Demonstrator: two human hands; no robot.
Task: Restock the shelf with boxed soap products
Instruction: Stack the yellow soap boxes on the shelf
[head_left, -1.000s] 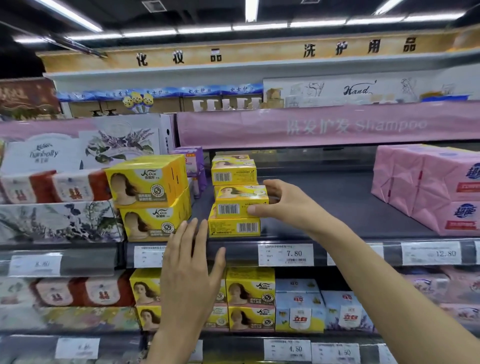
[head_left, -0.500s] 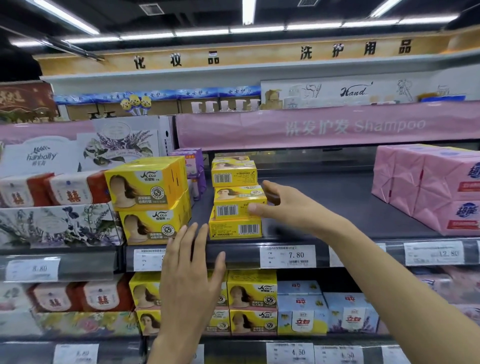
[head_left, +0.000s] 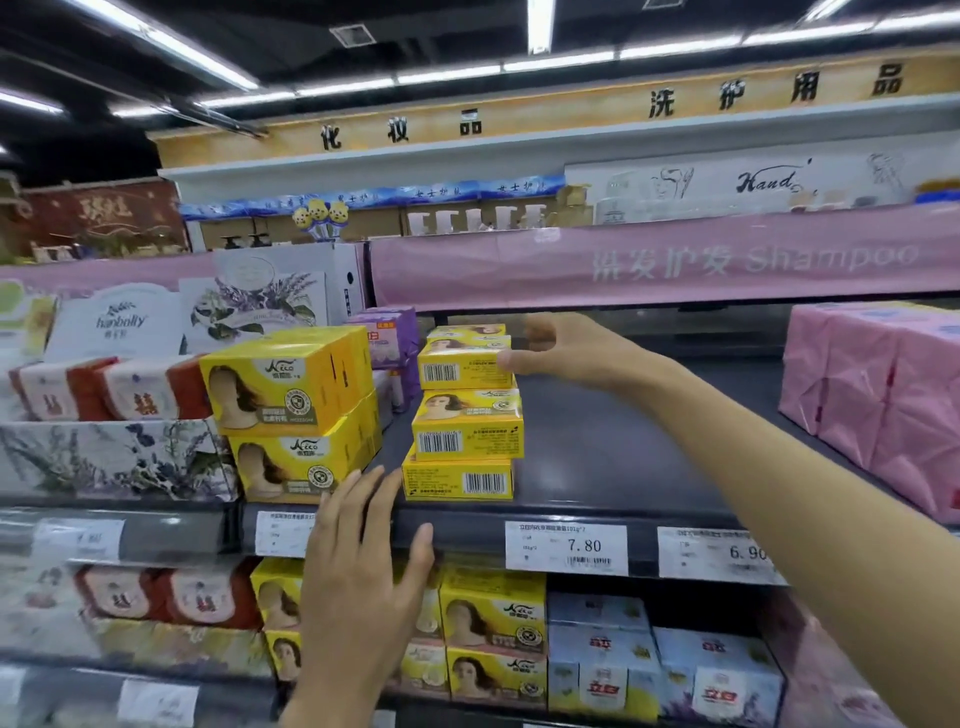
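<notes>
OK: right hand (head_left: 566, 353) pinches soap box (head_left: 460, 366) atop stack (head_left: 467, 447), end-on (probably light, stiff carton); left hand (head_left: 363, 566) flat, empty, below stack.

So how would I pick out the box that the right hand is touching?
Find the pink Shampoo banner; on the dark shelf under it, near its left end, stands a pile of small yellow soap boxes. Yours is the uppermost barcode-fronted box, its right end pinched by the right hand.
</notes>
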